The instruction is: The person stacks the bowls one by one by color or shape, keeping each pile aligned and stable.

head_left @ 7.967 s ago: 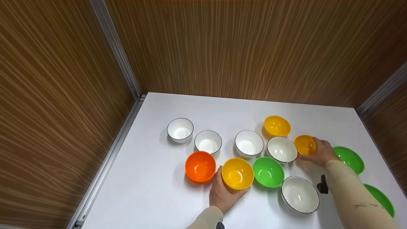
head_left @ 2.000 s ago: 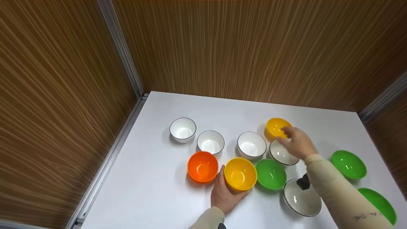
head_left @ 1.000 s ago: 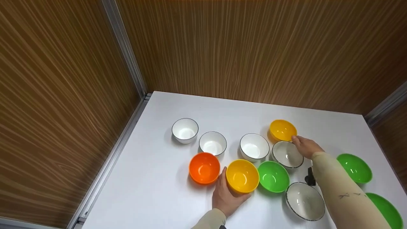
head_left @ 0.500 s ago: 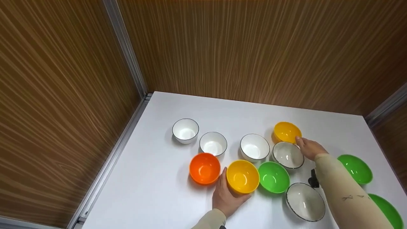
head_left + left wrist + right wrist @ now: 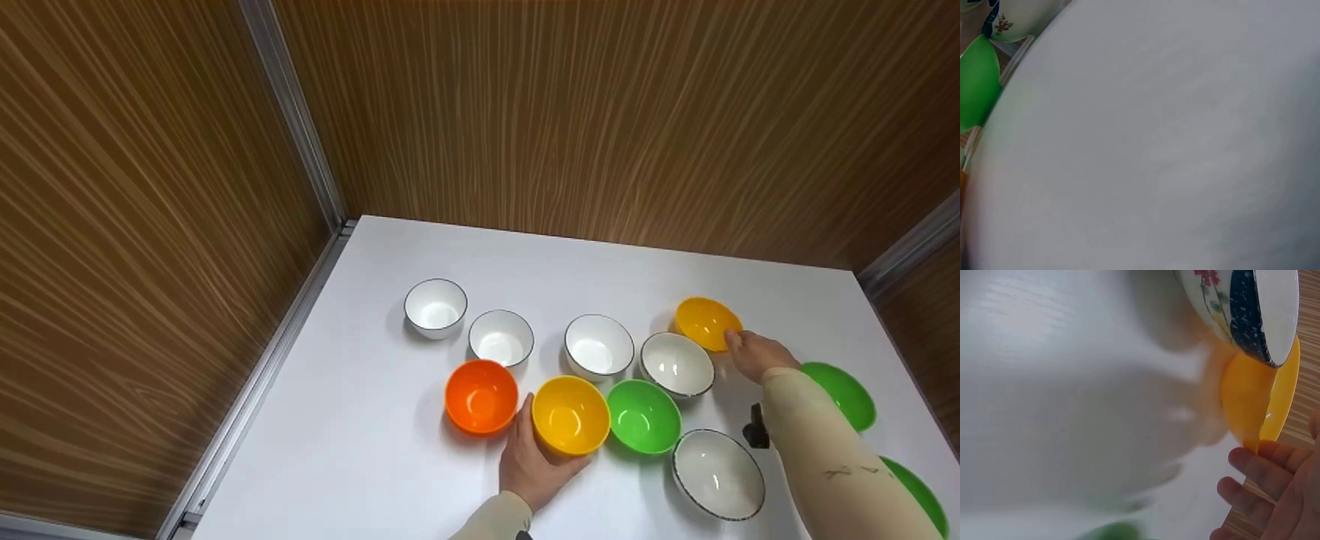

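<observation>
two hands: well apart from each other, each on its own yellow bowl
left hand (image 5: 527, 463): curled round the front yellow bowl (image 5: 571, 415), thumb along its left side, the other fingers partly hidden at its near side
right hand (image 5: 761, 355): pinches the near right edge of the rear yellow bowl (image 5: 703, 322); in the right wrist view, fingertips touch its outer wall
front yellow bowl: upright, between the orange bowl (image 5: 481, 397) and the middle green bowl (image 5: 644, 417), its rim meeting the green one in the head view
rear yellow bowl: towards the back right of the worktop (image 5: 337, 450), just behind the flecked-rim white bowl (image 5: 677, 364); whether the two touch, i cannot tell
flecked-rim white bowl: flowers and a dark blue band on its outside, in the right wrist view
dark-rimmed white bowls (image 5: 598, 346): three, in a loose row left of the flecked one, the middle of them partly covered by the orange bowl
large white bowl (image 5: 718, 475): near the front, close to the middle green bowl
far right: an upper green bowl (image 5: 847, 390) and a lower green bowl (image 5: 916, 484), both partly hidden by the right sleeve (image 5: 840, 450)
behind: a wood-grain wall (image 5: 525, 112)
</observation>
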### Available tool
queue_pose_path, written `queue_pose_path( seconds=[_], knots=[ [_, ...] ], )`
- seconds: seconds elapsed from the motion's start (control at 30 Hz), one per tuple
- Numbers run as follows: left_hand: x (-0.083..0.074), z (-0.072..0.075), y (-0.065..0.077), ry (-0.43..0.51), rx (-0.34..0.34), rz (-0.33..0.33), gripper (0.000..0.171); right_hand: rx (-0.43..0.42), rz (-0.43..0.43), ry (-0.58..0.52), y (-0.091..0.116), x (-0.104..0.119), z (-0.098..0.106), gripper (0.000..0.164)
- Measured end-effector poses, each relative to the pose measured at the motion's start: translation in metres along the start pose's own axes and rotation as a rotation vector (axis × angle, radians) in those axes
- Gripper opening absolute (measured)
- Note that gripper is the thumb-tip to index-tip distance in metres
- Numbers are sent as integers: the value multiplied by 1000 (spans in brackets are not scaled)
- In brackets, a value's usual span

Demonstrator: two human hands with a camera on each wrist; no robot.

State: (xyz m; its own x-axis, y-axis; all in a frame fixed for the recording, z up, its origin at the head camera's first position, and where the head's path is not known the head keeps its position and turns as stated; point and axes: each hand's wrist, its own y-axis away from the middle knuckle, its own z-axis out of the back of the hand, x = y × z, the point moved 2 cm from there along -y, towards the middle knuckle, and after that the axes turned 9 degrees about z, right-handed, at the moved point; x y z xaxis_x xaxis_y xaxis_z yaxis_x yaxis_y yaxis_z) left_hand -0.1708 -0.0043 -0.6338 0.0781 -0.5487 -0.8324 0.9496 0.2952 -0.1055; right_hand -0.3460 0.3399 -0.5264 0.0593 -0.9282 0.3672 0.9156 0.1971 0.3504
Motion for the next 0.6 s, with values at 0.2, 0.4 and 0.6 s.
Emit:
queue_pose_path(
  seconds=[0.2,0.4,0.6],
  knots=[
    [-1,1,0,1,12,18,120,-1,-68,40,6,-2,2,86],
    [-1,1,-1,0,13,17,119,-51,-229,28,12,-4,1,99],
    [0,1,-1,6,19,25,120,-148,-244,49,10,-9,-3,111]
  ],
)
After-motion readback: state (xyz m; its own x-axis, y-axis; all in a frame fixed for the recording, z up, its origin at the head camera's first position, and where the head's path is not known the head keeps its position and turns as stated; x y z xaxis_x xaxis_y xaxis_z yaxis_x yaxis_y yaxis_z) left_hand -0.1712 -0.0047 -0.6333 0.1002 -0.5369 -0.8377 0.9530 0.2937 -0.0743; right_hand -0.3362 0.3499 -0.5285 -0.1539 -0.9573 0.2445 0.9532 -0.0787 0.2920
